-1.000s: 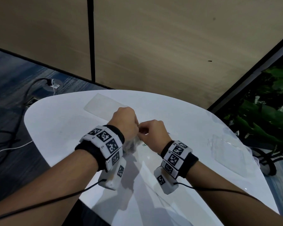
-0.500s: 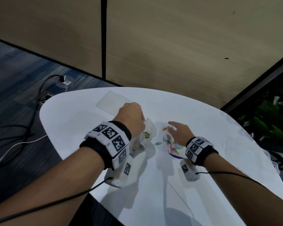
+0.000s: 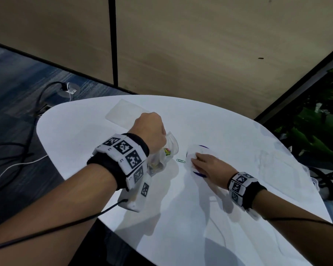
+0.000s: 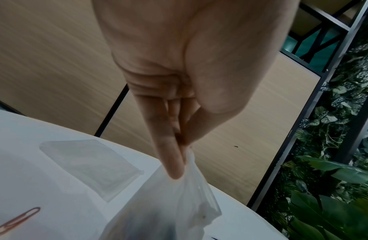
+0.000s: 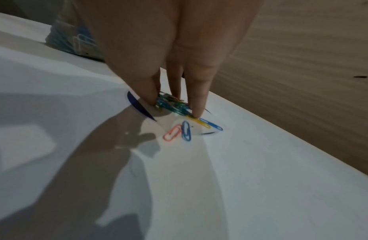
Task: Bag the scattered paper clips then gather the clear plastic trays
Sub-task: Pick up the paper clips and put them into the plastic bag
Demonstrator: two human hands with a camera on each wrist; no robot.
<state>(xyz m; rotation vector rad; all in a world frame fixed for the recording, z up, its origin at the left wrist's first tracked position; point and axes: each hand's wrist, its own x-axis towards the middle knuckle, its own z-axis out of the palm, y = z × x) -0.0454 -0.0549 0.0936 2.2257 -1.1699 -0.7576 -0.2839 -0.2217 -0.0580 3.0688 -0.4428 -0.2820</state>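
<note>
My left hand pinches the top edge of a clear plastic bag between thumb and fingers; the bag hangs to the white table with coloured clips inside. To its right, my right hand has its thumb and fingers down around a bunch of paper clips on a round blue-rimmed disc. Loose orange and blue clips lie beside the pile. A green clip lies between bag and hand. A clear tray lies behind the left hand.
The white table has a curved edge close on the left and far side. An orange clip lies near the bag. Cables run over the floor at left, plants stand at right, and a wood-panel wall rises behind.
My right hand has left the bag's mouth and moved right and down onto the clip pile. The left hand has kept hold of the bag.
</note>
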